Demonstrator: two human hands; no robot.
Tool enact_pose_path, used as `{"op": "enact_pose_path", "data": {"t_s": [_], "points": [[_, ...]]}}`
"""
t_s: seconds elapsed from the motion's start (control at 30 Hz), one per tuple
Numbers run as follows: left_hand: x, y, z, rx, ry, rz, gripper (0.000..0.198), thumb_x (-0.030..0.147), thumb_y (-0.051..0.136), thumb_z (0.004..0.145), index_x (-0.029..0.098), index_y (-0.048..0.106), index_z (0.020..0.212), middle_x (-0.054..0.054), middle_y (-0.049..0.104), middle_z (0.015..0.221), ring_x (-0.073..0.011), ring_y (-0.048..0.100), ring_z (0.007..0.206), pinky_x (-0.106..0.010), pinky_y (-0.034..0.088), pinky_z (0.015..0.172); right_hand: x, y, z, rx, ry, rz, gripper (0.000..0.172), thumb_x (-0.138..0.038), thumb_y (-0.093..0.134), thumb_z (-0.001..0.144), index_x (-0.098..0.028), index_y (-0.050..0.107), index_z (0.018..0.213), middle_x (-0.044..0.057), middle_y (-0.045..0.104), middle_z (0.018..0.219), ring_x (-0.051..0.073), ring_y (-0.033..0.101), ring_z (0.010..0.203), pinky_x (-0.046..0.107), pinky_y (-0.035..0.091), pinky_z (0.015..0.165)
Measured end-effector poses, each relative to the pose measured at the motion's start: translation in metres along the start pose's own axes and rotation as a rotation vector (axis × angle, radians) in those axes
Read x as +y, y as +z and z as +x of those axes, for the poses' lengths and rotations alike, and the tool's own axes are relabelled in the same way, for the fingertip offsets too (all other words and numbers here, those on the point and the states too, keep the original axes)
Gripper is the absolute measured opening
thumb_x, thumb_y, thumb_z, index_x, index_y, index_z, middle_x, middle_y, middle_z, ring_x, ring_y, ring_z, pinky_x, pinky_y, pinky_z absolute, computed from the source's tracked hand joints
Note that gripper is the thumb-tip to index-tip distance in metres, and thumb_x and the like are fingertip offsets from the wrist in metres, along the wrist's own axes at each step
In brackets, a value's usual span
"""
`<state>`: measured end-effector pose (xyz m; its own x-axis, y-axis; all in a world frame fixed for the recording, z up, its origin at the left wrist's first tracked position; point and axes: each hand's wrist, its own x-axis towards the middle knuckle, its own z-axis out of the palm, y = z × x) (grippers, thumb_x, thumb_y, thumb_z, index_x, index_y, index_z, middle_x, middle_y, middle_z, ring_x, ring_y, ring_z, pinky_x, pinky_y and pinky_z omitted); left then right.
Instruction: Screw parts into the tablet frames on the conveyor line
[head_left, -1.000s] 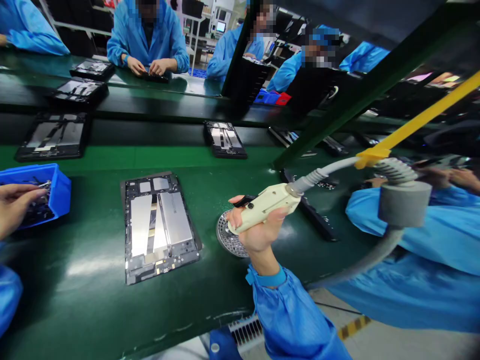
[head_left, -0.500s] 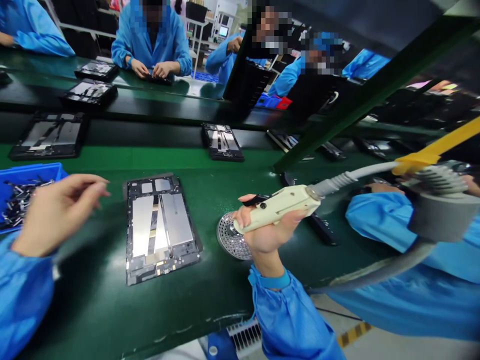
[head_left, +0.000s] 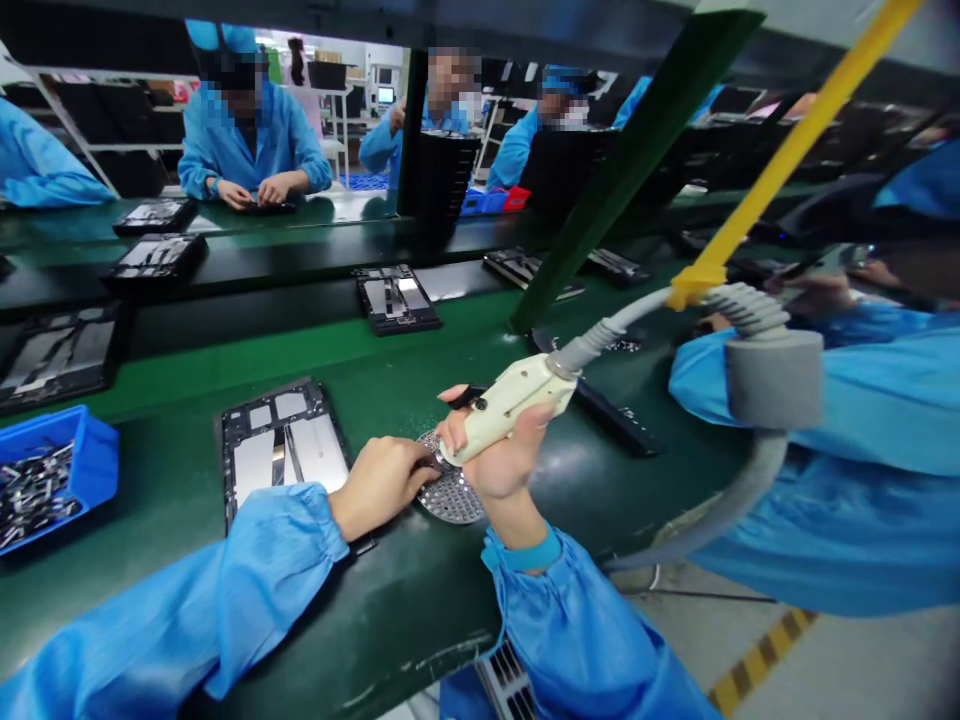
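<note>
My right hand point(head_left: 504, 468) is wrapped round a cream electric screwdriver point(head_left: 517, 400) with a black lever. Its front end points down at a round, perforated metal screw plate point(head_left: 454, 500). At that plate is my left hand point(head_left: 384, 485), with thumb and fingers pinched together beside the screwdriver's front end; whatever they hold is hidden or too small to name. An opened tablet point(head_left: 251, 465) with silver inner panels lies on the green bench, its lower part covered by my left forearm and sleeve.
A blue bin point(head_left: 97, 462) of small metal parts stands at the left. Several opened tablets, one being this tablet point(head_left: 396, 298), lie farther back. A green post point(head_left: 600, 205) slants over the bench. The screwdriver's grey cable hangs from a yellow strap point(head_left: 780, 180). Co-workers sit opposite and at right.
My left hand has moved right, from near the blue bin across the tablet to the screw plate. My right hand still holds the screwdriver over the plate. The view has shifted.
</note>
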<state>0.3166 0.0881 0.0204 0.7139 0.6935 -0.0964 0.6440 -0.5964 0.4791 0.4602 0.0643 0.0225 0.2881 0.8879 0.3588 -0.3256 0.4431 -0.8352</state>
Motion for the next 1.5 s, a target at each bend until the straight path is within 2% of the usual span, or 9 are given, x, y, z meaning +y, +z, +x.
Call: {"op": "enact_pose_path", "data": {"t_s": [0.17, 0.33, 0.5, 0.67, 0.87, 1.0, 1.1, 1.3, 1.5], "points": [[-0.004, 0.0, 0.004, -0.003, 0.078, 0.04, 0.02, 0.017, 0.059, 0.1, 0.017, 0.078, 0.092, -0.008, 0.08, 0.095, -0.0226, 0.075, 0.089, -0.028, 0.048, 0.077, -0.003, 0.004, 0.001, 0.042, -0.013, 0.058, 0.074, -0.094, 0.054, 0.077, -0.023, 0.075, 0.088, -0.002, 0.048, 0.043, 0.015, 0.042, 0.036, 0.037, 0.042, 0.041], [-0.005, -0.008, 0.01, -0.067, 0.126, 0.044, 0.024, 0.014, 0.058, 0.098, 0.02, 0.079, 0.088, -0.005, 0.079, 0.09, -0.02, 0.074, 0.087, -0.027, 0.05, 0.077, -0.012, 0.001, 0.004, 0.093, 0.016, 0.068, 0.075, -0.096, 0.061, 0.068, -0.023, 0.074, 0.083, -0.004, 0.047, 0.041, 0.015, 0.041, 0.034, 0.035, 0.038, 0.038], [0.0, -0.016, 0.013, -0.097, 0.13, 0.09, 0.02, 0.013, 0.06, 0.095, 0.02, 0.079, 0.091, -0.006, 0.08, 0.092, -0.0218, 0.075, 0.088, -0.028, 0.052, 0.078, -0.011, 0.0, 0.002, 0.066, 0.022, 0.05, 0.075, -0.095, 0.059, 0.07, -0.022, 0.07, 0.084, -0.004, 0.047, 0.043, 0.015, 0.043, 0.034, 0.035, 0.042, 0.04], [-0.007, -0.038, 0.0, 0.031, 0.072, -0.022, 0.03, 0.023, 0.049, 0.102, 0.018, 0.078, 0.103, -0.008, 0.081, 0.1, -0.0234, 0.076, 0.091, -0.03, 0.053, 0.081, -0.002, 0.001, -0.002, 0.037, 0.041, 0.049, 0.077, -0.094, 0.057, 0.074, -0.02, 0.065, 0.092, -0.002, 0.059, 0.058, 0.012, 0.045, 0.037, 0.034, 0.044, 0.042], [-0.051, -0.058, -0.04, 0.238, -0.107, -0.257, 0.038, 0.042, 0.052, 0.098, 0.019, 0.069, 0.123, -0.005, 0.08, 0.087, -0.0218, 0.074, 0.079, -0.029, 0.053, 0.068, 0.004, 0.002, -0.004, 0.038, 0.079, 0.036, 0.071, -0.09, 0.062, 0.073, -0.022, 0.063, 0.095, -0.001, 0.062, 0.064, 0.011, 0.044, 0.038, 0.035, 0.048, 0.045], [-0.073, -0.06, -0.065, 0.326, -0.235, -0.371, 0.036, 0.052, 0.057, 0.094, 0.019, 0.068, 0.106, -0.007, 0.081, 0.093, -0.0233, 0.075, 0.085, -0.029, 0.056, 0.071, 0.006, 0.003, -0.004, 0.047, 0.076, -0.006, 0.071, -0.092, 0.058, 0.075, -0.024, 0.065, 0.092, -0.001, 0.06, 0.062, 0.012, 0.044, 0.038, 0.035, 0.046, 0.043], [-0.079, -0.06, -0.074, 0.355, -0.266, -0.409, 0.035, 0.052, 0.058, 0.093, 0.019, 0.07, 0.098, -0.009, 0.08, 0.096, -0.0247, 0.076, 0.089, -0.03, 0.058, 0.075, 0.007, 0.002, -0.004, 0.068, 0.086, -0.032, 0.07, -0.093, 0.059, 0.074, -0.025, 0.066, 0.09, -0.001, 0.059, 0.06, 0.013, 0.043, 0.038, 0.037, 0.045, 0.042], [-0.08, -0.058, -0.076, 0.362, -0.262, -0.35, 0.036, 0.051, 0.058, 0.093, 0.019, 0.073, 0.102, -0.007, 0.081, 0.094, -0.0245, 0.075, 0.086, -0.03, 0.054, 0.073, 0.005, -0.005, -0.002, 0.007, 0.096, -0.088, 0.077, -0.099, 0.052, 0.071, -0.026, 0.071, 0.088, -0.002, 0.047, 0.045, 0.016, 0.044, 0.037, 0.038, 0.043, 0.042], [-0.079, -0.059, -0.076, 0.369, -0.225, -0.304, 0.037, 0.049, 0.056, 0.094, 0.018, 0.077, 0.098, -0.007, 0.081, 0.094, -0.0237, 0.075, 0.085, -0.029, 0.055, 0.072, 0.003, -0.002, -0.002, 0.03, 0.104, -0.092, 0.077, -0.099, 0.053, 0.071, -0.026, 0.072, 0.086, -0.002, 0.048, 0.045, 0.016, 0.044, 0.037, 0.038, 0.043, 0.043]]}}
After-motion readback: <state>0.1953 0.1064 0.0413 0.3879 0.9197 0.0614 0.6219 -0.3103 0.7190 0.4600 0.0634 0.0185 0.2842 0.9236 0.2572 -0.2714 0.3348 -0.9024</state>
